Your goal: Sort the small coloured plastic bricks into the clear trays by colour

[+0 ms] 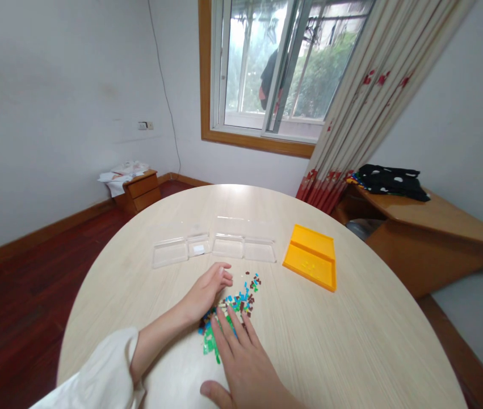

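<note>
A loose pile of small plastic building bricks [241,301] in blue, green, brown and white lies on the round table [330,341]. At the pile's left edge is my left hand [209,288], fingers loosely bent and apart from the thumb, with nothing visible in it. My right hand [243,355] lies palm down, its fingers spread over the near part of the pile. It covers some bricks, and green pieces [209,342] show beside its index finger.
Two clear plastic boxes [169,252] [243,248] stand opened behind the pile. An open yellow case [313,275] with several small yellow pieces sits to the right. Further right is a wooden desk [445,227] bearing a black cloth [394,182].
</note>
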Demonstrator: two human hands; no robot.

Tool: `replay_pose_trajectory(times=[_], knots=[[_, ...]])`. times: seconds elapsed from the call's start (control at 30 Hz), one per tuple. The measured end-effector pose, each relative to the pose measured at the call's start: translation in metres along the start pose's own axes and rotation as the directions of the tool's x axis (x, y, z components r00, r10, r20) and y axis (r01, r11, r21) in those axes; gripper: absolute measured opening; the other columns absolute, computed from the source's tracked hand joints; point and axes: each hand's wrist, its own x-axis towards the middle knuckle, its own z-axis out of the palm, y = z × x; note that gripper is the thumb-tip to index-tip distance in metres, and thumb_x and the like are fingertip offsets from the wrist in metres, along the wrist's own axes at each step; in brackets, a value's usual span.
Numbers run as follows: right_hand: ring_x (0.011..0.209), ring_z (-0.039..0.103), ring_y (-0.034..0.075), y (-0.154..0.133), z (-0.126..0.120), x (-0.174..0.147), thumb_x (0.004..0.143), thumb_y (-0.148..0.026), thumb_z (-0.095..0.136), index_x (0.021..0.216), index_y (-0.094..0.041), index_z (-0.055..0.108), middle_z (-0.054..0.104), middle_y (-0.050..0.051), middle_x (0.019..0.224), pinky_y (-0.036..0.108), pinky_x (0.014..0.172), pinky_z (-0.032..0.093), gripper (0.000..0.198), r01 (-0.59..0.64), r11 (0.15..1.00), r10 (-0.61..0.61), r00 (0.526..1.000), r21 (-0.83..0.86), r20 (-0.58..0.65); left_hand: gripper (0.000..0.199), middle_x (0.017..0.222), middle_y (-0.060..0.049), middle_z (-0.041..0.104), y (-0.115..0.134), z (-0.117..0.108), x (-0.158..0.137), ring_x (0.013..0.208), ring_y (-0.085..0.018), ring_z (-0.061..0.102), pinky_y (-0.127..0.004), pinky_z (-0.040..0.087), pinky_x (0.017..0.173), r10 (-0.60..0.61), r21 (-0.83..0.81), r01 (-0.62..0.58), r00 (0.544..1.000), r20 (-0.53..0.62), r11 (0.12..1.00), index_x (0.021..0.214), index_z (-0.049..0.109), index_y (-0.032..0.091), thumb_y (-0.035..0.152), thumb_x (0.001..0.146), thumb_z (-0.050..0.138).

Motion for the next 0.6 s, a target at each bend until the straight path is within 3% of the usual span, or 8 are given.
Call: replay_pose_trajectory(times=[0.4, 0.53, 0.6], knots=[[0.137, 0.017, 0.031, -0.004, 0.004, 0.001, 0.087, -0.057, 0.036, 0.143, -0.014, 0.02, 0.022, 0.012, 0.147, 0.053, 0.111, 0.015, 0.073, 0.124, 0.992, -0.124, 0.992, -0.01, -0.005, 0.064, 0.08, -0.004, 0.058, 0.007, -0.001, 0.004, 0.078, -0.016, 0.059, -0.036, 0.045, 0.086, -0.014, -0.093, 0.009, 0.998, -0.055, 0.996, 0.094, 0.052, 0.015, 0.072, 0.066, 0.052], [0.137, 0.02, 0.027, -0.006, -0.008, 0.0, 0.088, -0.052, 0.037, 0.144, -0.018, 0.018, 0.023, 0.01, 0.148, 0.051, 0.11, 0.018, 0.068, 0.203, 0.979, -0.205, 0.976, -0.033, -0.075, 0.062, 0.078, -0.004, 0.059, 0.009, -0.001, 0.004, 0.076, -0.016, 0.059, -0.036, 0.045, 0.084, -0.012, -0.112, 0.005, 0.998, -0.064, 0.994, 0.09, 0.054, 0.014, 0.071, 0.065, 0.055], [0.136, 0.024, 0.026, -0.001, -0.017, 0.002, 0.089, -0.046, 0.038, 0.143, -0.02, 0.022, 0.026, 0.009, 0.148, 0.05, 0.109, 0.021, 0.062, 0.178, 0.983, -0.185, 0.967, -0.052, -0.174, 0.06, 0.076, -0.004, 0.059, 0.009, -0.001, 0.005, 0.075, -0.016, 0.059, -0.035, 0.046, 0.082, -0.004, -0.123, -0.006, 0.997, -0.08, 0.992, 0.087, 0.055, 0.014, 0.07, 0.065, 0.056]])
